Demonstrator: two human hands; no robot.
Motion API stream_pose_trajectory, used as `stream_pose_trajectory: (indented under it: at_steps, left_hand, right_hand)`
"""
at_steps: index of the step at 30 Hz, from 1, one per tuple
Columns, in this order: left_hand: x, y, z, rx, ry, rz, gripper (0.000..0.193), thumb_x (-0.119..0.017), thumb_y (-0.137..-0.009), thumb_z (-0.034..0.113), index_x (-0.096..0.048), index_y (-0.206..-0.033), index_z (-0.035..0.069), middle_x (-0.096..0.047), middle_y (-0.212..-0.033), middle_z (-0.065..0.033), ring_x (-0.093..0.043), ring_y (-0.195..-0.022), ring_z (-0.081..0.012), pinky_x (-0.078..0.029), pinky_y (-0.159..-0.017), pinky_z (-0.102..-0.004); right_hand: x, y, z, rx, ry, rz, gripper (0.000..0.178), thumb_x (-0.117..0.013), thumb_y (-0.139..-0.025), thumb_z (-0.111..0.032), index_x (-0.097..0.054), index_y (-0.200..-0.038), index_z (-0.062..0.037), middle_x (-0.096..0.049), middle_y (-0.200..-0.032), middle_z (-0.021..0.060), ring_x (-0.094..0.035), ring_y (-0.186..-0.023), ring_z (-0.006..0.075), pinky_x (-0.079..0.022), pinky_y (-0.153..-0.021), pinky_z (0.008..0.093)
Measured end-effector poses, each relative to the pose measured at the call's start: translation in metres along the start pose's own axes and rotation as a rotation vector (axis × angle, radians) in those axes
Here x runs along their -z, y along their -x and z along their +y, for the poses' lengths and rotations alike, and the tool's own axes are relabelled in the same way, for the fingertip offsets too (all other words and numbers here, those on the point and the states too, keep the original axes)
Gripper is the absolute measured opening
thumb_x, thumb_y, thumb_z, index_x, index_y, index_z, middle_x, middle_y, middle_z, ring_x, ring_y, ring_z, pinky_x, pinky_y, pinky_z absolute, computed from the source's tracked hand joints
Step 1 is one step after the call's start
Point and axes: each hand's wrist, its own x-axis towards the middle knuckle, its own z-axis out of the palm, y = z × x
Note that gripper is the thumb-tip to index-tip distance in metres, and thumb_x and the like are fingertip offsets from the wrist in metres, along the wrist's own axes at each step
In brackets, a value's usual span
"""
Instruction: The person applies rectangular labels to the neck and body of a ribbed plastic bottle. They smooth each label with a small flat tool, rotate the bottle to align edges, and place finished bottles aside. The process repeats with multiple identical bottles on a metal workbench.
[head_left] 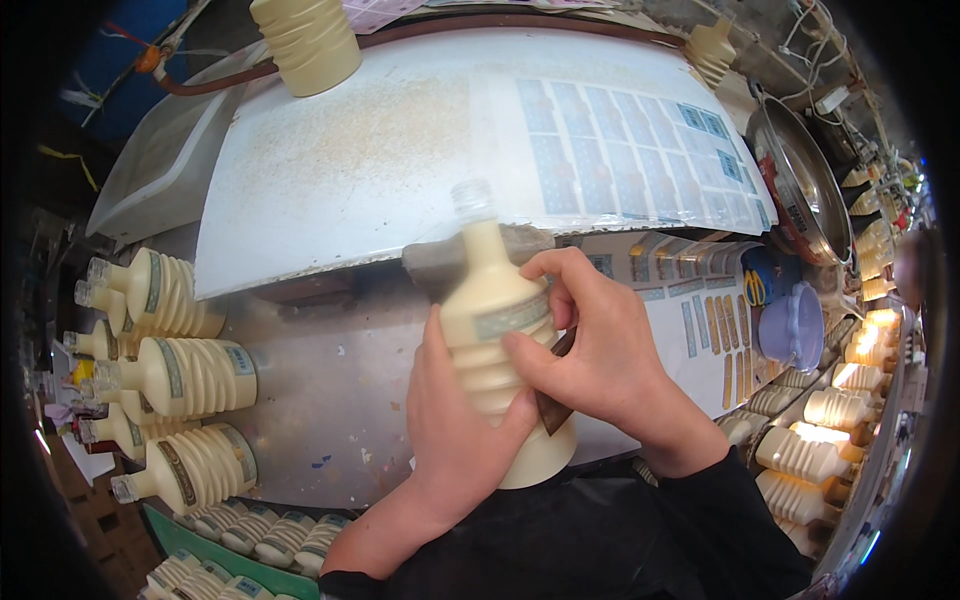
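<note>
A cream bottle [486, 270] with a ribbed body and a clear threaded neck leans slightly in front of me, its base close to my black clothing. Around its lower body, my left hand [455, 430] is closed, thumb at the front. My right hand [600, 345] is bent over the bottle's right side, thumb and forefinger at the grey-green label strip [512, 318] on the shoulder. A brown flat scraper-like piece [556, 408] sticks out below the right fingers, which seem to hold it against the palm. Part of that piece is hidden.
Several similar bottles [195, 375] lie at the left, necks outward. Label sheets [640, 150] rest on the white board [350, 170], where another bottle [308, 45] stands. At the right are yellow scissors [753, 288], a lilac bucket [793, 328], a metal pan [800, 180] and more bottles [800, 455].
</note>
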Motion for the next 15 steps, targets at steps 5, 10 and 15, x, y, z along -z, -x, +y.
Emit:
stream_pose_trajectory:
  at_steps: [5,10,15]
  left_hand:
    - [-0.001,0.000,-0.001,-0.011,-0.007,0.002,0.102,-0.084,-0.077,0.026,-0.026,-0.153,-0.008,-0.052,-0.135,-0.0287,-0.055,-0.122,-0.0442,-0.045,-0.102,-0.0516]
    - [0.001,0.002,-0.006,0.000,0.045,-0.014,0.101,-0.083,-0.077,0.026,-0.026,-0.153,-0.007,-0.052,-0.135,-0.0281,-0.056,-0.122,-0.0436,-0.046,-0.102,-0.0516]
    - [0.001,-0.001,-0.008,-0.007,0.095,-0.027,0.099,-0.081,-0.078,0.026,-0.027,-0.153,-0.006,-0.053,-0.135,-0.0273,-0.057,-0.122,-0.0428,-0.046,-0.102,-0.0507]
  right_hand:
    - [0.001,0.001,0.002,-0.002,-0.011,-0.001,0.049,-0.078,-0.079,-0.029,-0.060,-0.116,-0.0042,-0.068,-0.087,0.0176,-0.070,-0.077,0.0345,-0.054,-0.070,0.0421]
    - [0.004,-0.003,0.025,-0.120,-0.308,-0.106,0.038,-0.075,-0.087,-0.018,-0.066,-0.120,-0.0018,-0.066,-0.086,0.0043,-0.062,-0.078,0.0131,-0.050,-0.067,0.0293]
    - [-0.005,-0.011,0.064,-0.158,-0.720,-0.154,0.028,-0.069,-0.096,-0.011,-0.070,-0.122,0.0003,-0.072,-0.106,0.0053,-0.062,-0.097,0.0087,-0.050,-0.087,0.0250]
